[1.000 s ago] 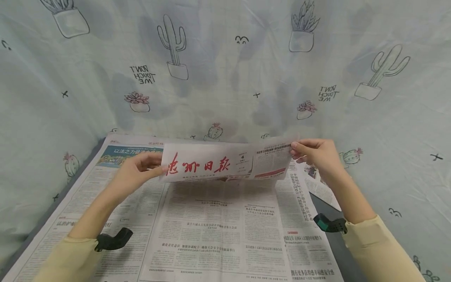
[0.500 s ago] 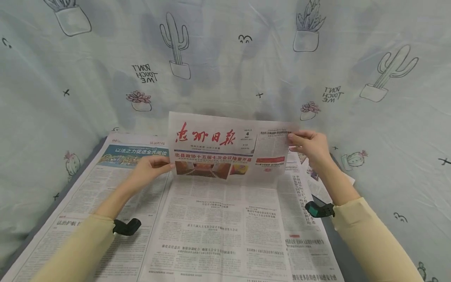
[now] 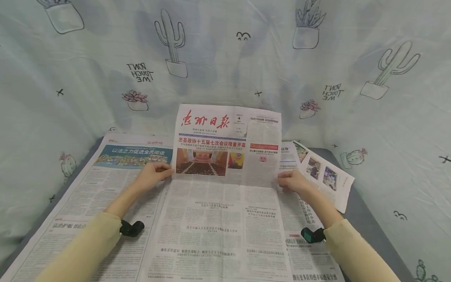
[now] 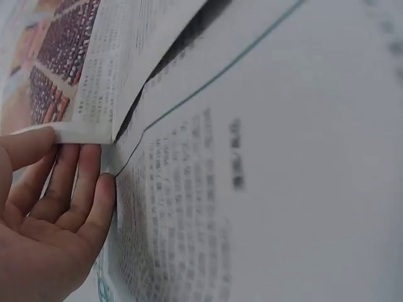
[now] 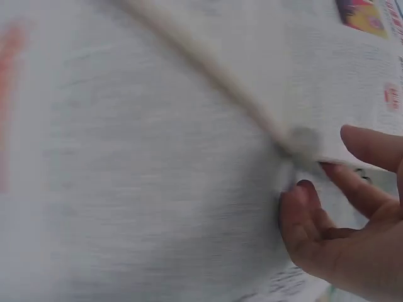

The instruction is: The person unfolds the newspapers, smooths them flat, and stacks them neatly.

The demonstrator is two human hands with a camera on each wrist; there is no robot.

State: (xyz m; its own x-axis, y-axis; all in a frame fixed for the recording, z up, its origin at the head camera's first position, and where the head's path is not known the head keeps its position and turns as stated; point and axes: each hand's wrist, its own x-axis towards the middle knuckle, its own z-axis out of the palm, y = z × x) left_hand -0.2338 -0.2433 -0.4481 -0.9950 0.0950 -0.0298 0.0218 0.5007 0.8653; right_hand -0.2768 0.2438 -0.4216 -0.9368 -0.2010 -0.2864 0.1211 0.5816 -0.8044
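Note:
A newspaper (image 3: 211,235) with a red masthead lies unfolded, its upper part raised beyond a horizontal crease, with a color photo on it. At its left edge, near the crease, my left hand (image 3: 153,176) pinches the paper. In the left wrist view the thumb (image 4: 34,145) lies over the edge, the other fingers beneath it. My right hand (image 3: 294,182) is at the right edge beside the crease. Its thumb (image 5: 371,148) and index finger stand apart in the right wrist view, fingertips right at the paper's edge.
Other newspaper sheets (image 3: 81,207) are spread underneath, covering much of a grey tabletop (image 3: 373,239). A smaller printed sheet with photos (image 3: 341,188) lies at the back right. A cactus-print cloth (image 3: 218,58) hangs close behind and around the table.
The newspaper's upper part has unfolded up and away, bringing the headline and photo into view. My right hand has come down along the right edge to the crease; my left stays at the left edge.

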